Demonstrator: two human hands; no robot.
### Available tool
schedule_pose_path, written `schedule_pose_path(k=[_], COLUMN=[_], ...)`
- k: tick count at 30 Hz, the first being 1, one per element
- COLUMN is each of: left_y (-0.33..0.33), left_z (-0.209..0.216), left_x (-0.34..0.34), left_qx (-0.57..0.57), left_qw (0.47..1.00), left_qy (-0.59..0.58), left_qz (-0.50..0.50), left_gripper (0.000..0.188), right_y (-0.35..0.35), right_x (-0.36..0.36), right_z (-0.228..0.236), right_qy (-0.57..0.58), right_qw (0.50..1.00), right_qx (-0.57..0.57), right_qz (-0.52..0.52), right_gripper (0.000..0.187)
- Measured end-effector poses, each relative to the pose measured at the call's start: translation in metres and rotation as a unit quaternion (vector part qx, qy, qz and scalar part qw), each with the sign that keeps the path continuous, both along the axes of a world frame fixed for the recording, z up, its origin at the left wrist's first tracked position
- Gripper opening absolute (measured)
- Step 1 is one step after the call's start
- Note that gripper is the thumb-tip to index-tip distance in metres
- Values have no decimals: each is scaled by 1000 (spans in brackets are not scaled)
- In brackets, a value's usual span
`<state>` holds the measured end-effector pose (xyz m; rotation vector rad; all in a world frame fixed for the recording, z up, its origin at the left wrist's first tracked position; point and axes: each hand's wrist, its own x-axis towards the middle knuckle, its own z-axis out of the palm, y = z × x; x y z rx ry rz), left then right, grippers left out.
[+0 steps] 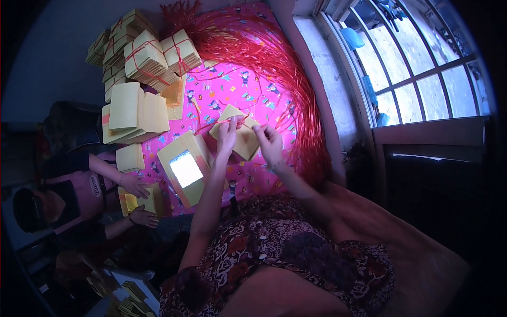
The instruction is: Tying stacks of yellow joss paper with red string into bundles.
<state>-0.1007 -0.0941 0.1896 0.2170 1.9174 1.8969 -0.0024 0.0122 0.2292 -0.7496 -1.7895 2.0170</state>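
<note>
A bundle of yellow paper (244, 149) lies on the pink cloth in front of me, turned cornerwise. A red plastic string (205, 128) runs across its upper part and trails off to the left. My left hand (227, 138) is closed over the string at the bundle's top, fingers pressed together. At the bundle's right corner, my right hand (270, 145) pinches the string between thumb and fingers. Whether a knot lies between the hands cannot be made out. Left of my left forearm lies a larger yellow paper stack (179, 193) with a bright, shiny square on top.
Tied yellow bundles (145, 58) are piled at the far left, with untied stacks (124, 105) below them. Loose red strings (303, 105) sweep along the table's right side. At left, another person's hands (138, 198) rest on a yellow stack. A barred window (417, 68) stands at right.
</note>
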Motion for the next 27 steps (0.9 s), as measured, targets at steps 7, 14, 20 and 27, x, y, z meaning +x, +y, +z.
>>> schedule_pose_path(k=[7, 14, 20, 27], left_y=[1, 4, 5, -23], left_z=[9, 0, -9, -14], left_x=[5, 5, 4, -16], left_qx=[-108, -155, -147, -38], left_qw=[991, 977, 977, 977], left_qy=[3, 33, 21, -58], left_qz=[85, 141, 150, 202], left_gripper=[30, 27, 27, 29], right_y=[-37, -20, -6, 5], right_x=[56, 67, 73, 68], right_z=[-7, -31, -61, -92], right_qy=[-149, -182, -235, -243], right_qw=[887, 884, 904, 880], right_qx=[-429, -424, -352, -403], right_qz=[-85, -78, -67, -63], right_gripper=[17, 16, 16, 19])
